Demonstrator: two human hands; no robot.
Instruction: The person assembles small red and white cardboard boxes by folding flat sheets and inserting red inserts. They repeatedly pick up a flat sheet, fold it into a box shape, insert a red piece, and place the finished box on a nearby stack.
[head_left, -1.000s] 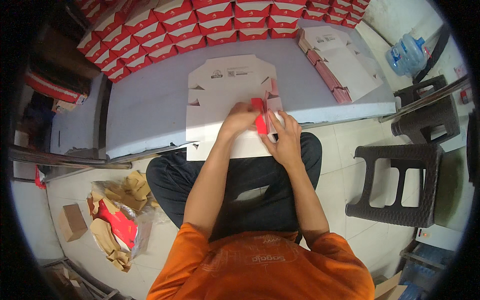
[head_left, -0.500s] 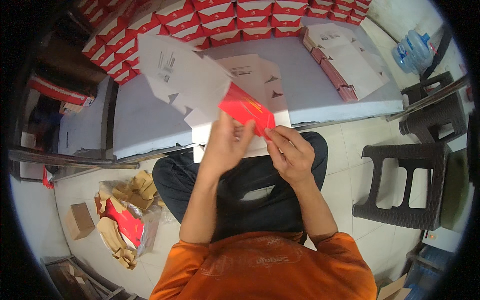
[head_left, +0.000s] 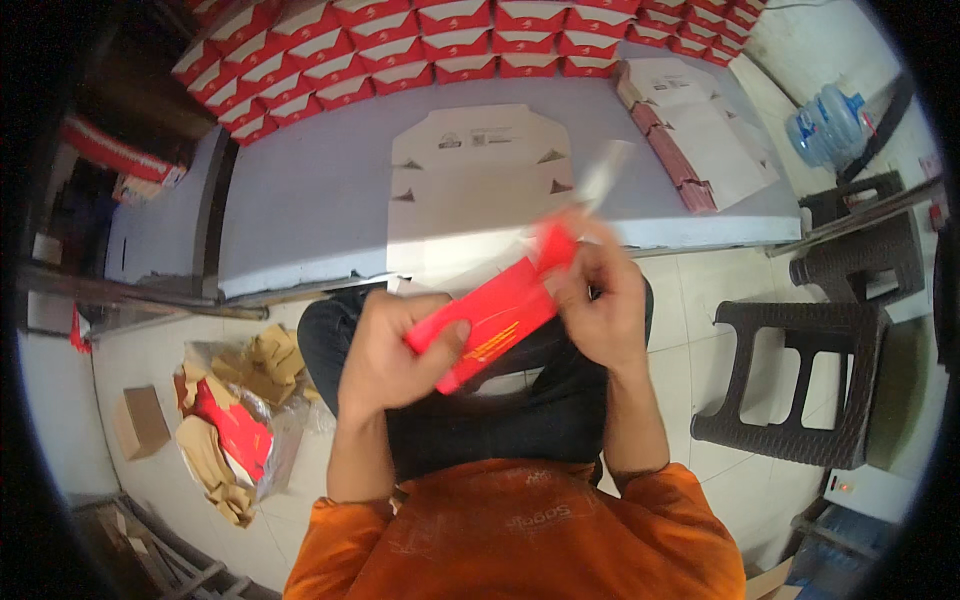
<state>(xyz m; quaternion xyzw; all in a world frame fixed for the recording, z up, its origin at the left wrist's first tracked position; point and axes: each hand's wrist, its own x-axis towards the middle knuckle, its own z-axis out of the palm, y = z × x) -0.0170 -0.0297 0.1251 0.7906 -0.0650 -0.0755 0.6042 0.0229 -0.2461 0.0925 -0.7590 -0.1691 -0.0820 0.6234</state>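
Between left hand [head_left: 385,350] and right hand [head_left: 605,305]: red folding carton [head_left: 500,325].
Left pinches one end; right pinches its blurred end flap [head_left: 556,246].

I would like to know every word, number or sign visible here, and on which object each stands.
Wording is left uncopied; print stands on:
Red carton: yellow lettering, blurred.
Flat white carton: round emblem, square code, fine lines too small.
Stack of flat cartons: dark print, too small.
Red-and-white boxes: small pale emblems.
Orange shirt: faint pale lettering.
Long red box: pale lettering, blurred.
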